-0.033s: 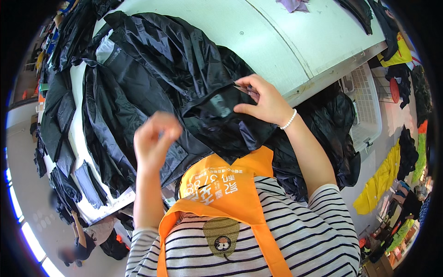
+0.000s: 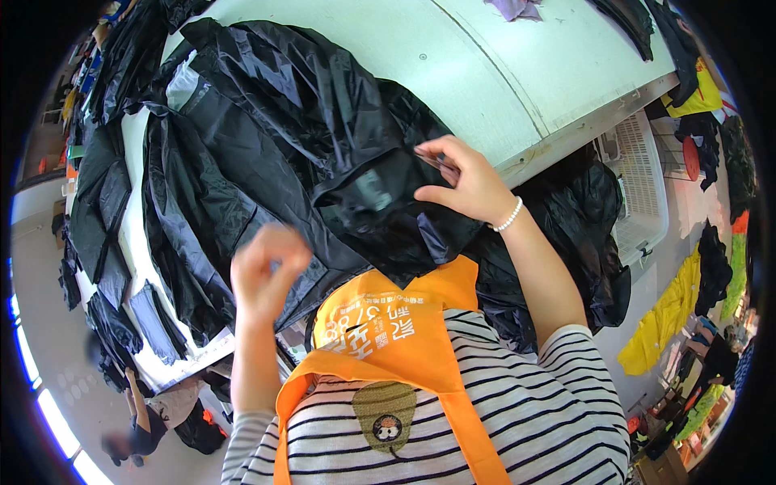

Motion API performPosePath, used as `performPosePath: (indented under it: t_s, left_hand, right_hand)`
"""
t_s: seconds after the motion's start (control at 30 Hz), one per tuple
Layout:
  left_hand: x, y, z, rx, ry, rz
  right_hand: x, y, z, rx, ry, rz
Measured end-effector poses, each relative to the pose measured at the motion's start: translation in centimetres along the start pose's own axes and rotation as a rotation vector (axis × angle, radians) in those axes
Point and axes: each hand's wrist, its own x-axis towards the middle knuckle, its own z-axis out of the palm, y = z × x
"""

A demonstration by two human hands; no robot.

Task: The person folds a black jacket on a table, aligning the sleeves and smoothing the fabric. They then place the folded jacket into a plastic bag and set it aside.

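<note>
Head view: across the white table's (image 2: 477, 89) near edge, a glossy, crinkled black garment (image 2: 299, 73) is draped. A slim tool (image 2: 439, 163) is gripped in the right hand (image 2: 462, 178); whether anything is held in the blurred, curled left hand (image 2: 269, 271) cannot be told. Beneath that edge, a perforated, whitish crate (image 2: 643, 158) is seen.

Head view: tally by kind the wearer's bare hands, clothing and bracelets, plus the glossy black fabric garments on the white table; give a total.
Bare hands: 2 (left hand, right hand)
Orange cloth apron: 1
White shirt with black stripes: 1
White beaded bracelet: 1
Glossy black fabric garments: overlapping, cannot be counted
Total counted: 5
</note>
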Motion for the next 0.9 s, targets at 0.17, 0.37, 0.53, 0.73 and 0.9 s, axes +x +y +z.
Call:
performPosePath:
  t_s: [0.17,0.37,0.53,0.73,0.9]
  left_hand:
    - [-10.4,0.5,-1.8,-0.012,0.177,-0.312]
    - [-7.7,1.3,1.2,-0.033,0.268,-0.170]
    - [-6.0,1.7,2.1,-0.057,0.225,-0.099]
    - [-3.8,2.1,3.3,-0.024,0.191,-0.058]
    - [-2.0,1.8,2.3,-0.081,0.189,-0.018]
  right_hand:
    - [-2.4,2.1,1.4,0.293,0.109,0.089]
    - [-1.1,-1.2,5.9,0.217,-0.054,-0.103]
    - [-1.6,-2.4,6.4,-0.230,-0.123,-0.138]
    - [0.4,-3.5,7.2,-0.222,-0.095,-0.384]
    - [4.4,-0.6,6.7,0.011,-0.097,-0.228]
